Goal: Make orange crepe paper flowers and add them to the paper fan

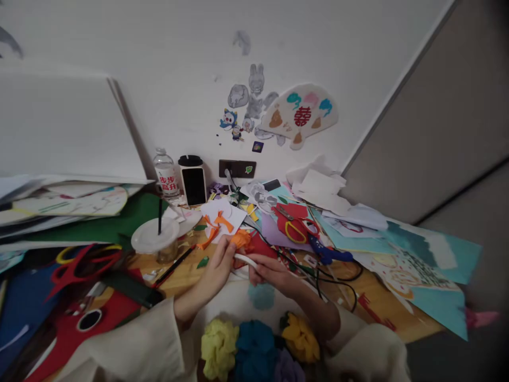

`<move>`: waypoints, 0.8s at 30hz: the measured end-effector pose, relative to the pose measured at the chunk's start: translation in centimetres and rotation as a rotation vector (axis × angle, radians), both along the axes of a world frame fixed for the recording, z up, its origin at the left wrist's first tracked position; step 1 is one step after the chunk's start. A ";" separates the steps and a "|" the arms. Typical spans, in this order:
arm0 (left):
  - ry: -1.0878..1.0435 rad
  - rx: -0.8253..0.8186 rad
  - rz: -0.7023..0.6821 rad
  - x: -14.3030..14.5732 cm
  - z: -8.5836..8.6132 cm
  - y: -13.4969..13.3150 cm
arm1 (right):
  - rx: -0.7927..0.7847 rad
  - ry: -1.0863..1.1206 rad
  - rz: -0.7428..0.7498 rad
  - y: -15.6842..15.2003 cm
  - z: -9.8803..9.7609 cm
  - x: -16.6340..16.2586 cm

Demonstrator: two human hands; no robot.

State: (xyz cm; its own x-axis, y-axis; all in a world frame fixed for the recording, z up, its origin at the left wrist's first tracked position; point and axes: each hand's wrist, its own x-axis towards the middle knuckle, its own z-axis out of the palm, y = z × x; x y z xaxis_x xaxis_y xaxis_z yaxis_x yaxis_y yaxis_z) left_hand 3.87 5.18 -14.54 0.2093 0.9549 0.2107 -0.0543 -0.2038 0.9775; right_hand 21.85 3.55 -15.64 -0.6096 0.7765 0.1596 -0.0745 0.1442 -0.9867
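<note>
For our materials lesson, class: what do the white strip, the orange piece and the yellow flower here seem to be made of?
The white strip looks smooth, perhaps card or foam. The orange piece looks matte, felt or paper. The yellow flower seems soft felt or fabric, with fuzzy crumpled folds.

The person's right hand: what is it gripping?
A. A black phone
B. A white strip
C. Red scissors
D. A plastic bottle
B: the right hand curls its fingers around a white strip, which it holds up in front of the person.
</note>
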 end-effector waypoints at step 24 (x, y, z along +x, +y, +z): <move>0.619 0.466 -0.021 -0.2 0.3 -1.3 | 0.289 -0.296 -0.376 -0.3 -1.5 -1.2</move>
State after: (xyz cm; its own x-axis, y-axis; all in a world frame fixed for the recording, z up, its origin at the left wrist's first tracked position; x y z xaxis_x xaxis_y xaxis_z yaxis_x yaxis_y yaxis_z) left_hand 3.65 3.84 -14.24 0.4367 0.7909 0.4286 0.4655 -0.6064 0.6447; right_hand 20.63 3.25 -17.18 -0.3499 0.8992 0.2627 0.3085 0.3754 -0.8740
